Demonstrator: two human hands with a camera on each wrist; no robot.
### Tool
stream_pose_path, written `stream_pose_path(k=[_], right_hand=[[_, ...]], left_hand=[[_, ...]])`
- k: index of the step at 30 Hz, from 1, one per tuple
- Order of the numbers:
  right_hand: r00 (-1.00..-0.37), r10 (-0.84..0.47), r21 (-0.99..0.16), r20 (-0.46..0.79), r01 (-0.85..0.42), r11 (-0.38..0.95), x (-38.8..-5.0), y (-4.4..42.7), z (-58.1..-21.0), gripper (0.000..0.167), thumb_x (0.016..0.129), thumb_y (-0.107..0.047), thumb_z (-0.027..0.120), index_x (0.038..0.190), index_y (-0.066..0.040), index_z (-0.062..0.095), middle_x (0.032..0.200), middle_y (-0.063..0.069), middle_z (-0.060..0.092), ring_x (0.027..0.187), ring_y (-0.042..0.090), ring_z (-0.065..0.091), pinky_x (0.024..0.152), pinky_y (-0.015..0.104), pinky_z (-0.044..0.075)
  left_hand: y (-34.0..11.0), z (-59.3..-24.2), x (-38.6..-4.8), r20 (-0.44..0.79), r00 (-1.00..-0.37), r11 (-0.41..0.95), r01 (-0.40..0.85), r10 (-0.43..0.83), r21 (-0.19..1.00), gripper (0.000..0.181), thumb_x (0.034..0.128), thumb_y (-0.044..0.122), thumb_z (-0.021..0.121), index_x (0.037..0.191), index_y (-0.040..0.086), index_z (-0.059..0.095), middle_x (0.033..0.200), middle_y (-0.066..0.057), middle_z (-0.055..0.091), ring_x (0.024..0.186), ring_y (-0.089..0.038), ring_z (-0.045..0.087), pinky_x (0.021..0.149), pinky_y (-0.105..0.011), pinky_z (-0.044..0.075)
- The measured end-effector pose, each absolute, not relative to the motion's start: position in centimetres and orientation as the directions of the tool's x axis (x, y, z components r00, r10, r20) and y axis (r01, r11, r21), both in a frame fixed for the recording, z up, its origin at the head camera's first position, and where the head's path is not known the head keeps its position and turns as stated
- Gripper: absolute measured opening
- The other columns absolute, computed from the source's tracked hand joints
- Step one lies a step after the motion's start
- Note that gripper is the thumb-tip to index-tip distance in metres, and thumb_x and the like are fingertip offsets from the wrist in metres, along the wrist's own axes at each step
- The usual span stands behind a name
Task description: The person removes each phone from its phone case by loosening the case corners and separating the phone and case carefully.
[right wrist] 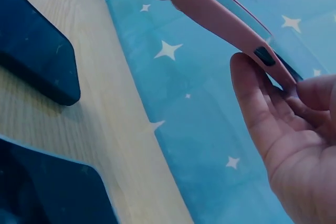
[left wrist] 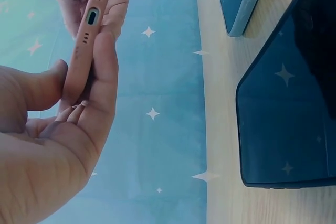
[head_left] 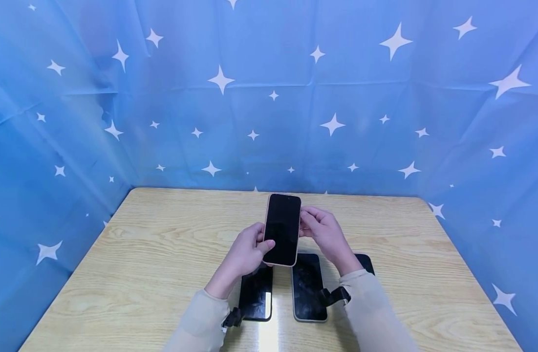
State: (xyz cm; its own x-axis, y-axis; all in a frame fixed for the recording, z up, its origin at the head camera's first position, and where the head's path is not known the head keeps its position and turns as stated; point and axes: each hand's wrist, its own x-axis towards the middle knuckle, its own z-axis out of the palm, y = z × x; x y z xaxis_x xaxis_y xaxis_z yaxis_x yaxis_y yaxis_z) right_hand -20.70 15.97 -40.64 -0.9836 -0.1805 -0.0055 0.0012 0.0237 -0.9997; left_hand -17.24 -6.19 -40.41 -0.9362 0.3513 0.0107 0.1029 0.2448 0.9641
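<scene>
Head view: a pink-cased phone (head_left: 283, 230) is being held near the centre, above the wooden table (head_left: 163, 239). A drop is being judged the main risk: the lower corner is being gripped at eight o'clock by the left hand (head_left: 245, 250), and the upper edge is being pinched at two o'clock by the right hand (head_left: 325, 233). Were either hold being loosened, the phone could be tipped onto the left dark phone (head_left: 254, 292), which is lying at seven o'clock, or the middle dark phone (head_left: 307, 282) at five. The right dark phone (head_left: 365, 262) at four o'clock is being partly covered by the arm. The screen is showing black; smudging is being risked by the thumb laid over it.

Left wrist view: the phone is being presented end-on at ten o'clock, its charging opening (left wrist: 93, 16) being flanked by small holes. It is being clasped between thumb and fingers; slipping could be caused by the narrow contact.

Right wrist view: a corner is being pinched at three o'clock. A dark side opening (right wrist: 264, 56) is being seen at two o'clock, just beside the fingertips; accidental pressing is being considered possible, though whether a control is being housed there cannot be told. The case is appearing smooth and matte.
</scene>
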Motion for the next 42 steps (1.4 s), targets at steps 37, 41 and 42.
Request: stream_pose_path(k=[37,41,42], right_hand=[[-0.884,-0.467,-0.979,-0.018,-0.078,0.187,-18.8,15.6,-41.9,0.027,0.107,-0.008,0.053,0.124,0.010,0.065,0.097,0.023,0.074,0.085,0.036,0.076,0.086,0.048,0.064],[-0.875,-0.485,-0.977,-0.015,-0.091,0.195,-18.7,15.5,-41.9,0.022,0.106,-0.007,0.054,0.116,0.009,0.066,0.094,0.021,0.075,0.086,0.044,0.074,0.087,0.048,0.063],[-0.873,-0.488,-0.975,-0.013,-0.096,0.198,-18.6,15.5,-41.9,0.021,0.106,-0.007,0.054,0.114,0.009,0.066,0.094,0.020,0.075,0.086,0.044,0.074,0.087,0.048,0.063]], left_hand=[[-6.7,-40.0,-18.4,0.009,-0.989,0.278,0.051,0.148,0.959,0.014,0.1044,0.003,0.057,0.118,-0.002,0.059,0.109,-0.019,0.075,0.086,-0.025,0.074,0.076,-0.037,0.061],[-6.7,-39.9,-18.4,0.014,-0.990,0.269,0.052,0.142,0.962,0.014,0.1036,0.002,0.058,0.117,-0.003,0.059,0.107,-0.019,0.075,0.087,-0.025,0.074,0.076,-0.038,0.061],[-6.7,-39.9,-18.3,0.015,-0.990,0.264,0.052,0.142,0.963,0.013,0.1034,0.002,0.058,0.116,-0.003,0.059,0.107,-0.019,0.075,0.087,-0.025,0.074,0.076,-0.038,0.061]])
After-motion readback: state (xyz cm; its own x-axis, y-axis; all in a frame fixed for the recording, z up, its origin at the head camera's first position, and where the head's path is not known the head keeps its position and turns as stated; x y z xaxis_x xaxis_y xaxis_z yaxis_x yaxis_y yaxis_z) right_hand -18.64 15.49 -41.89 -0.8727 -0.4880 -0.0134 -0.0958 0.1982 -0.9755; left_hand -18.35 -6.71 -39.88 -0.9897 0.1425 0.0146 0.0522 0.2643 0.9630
